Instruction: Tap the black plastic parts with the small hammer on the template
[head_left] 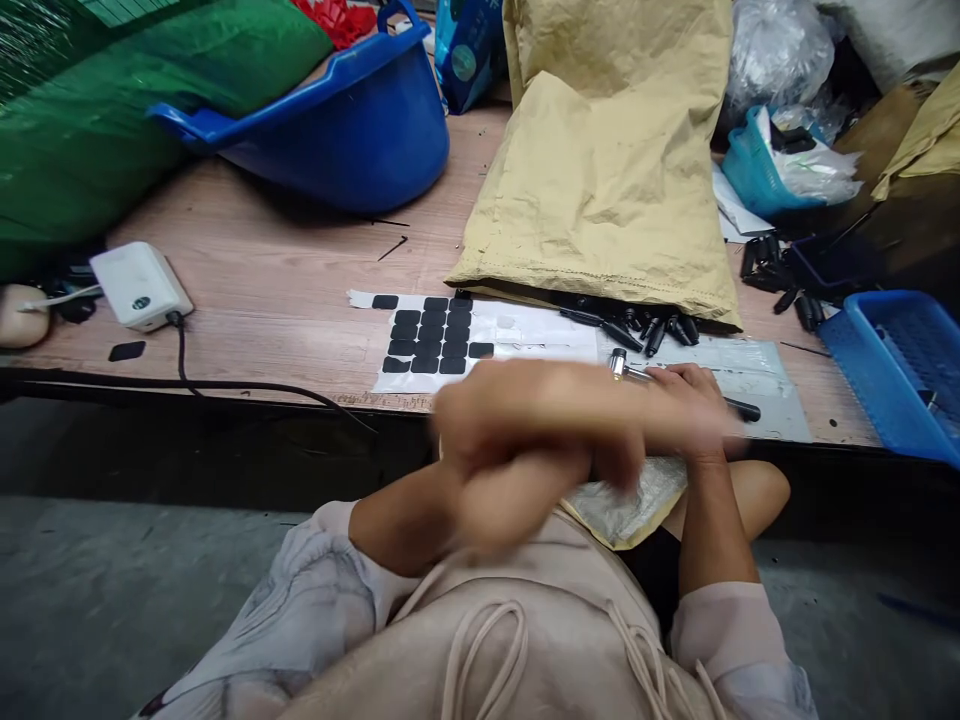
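Holds the left hand (517, 440) raised in front of the table (277, 270), badly blurred, seemingly curled; cannot tell whether closed on anything; overlaps the right wrist in this view, touching or apart impossible to tell; has the right hand (691, 385) at the front edge, fingers bent over the tool (619, 363); cannot tell whether pinching the shaft or merely covering it, because of the overlap.

Find the tool lying crosswise at the right hand, middle hidden beneath the fingers; see a bright metal head out to the left of the grip, a dark handle out to the right, above a grey sheet (784, 385); notice black parts (656, 335) just beyond the tool, along the near hem of a brown paper bag (600, 180).

See, left of the grip, a white backing sheet (517, 325) with black rounded pads (427, 335) mostly in rows; farther left, a white box (142, 285) with a dark cord; beyond, a blue basin (352, 130); well to the right, a blue basket (911, 370) at the table's edge.
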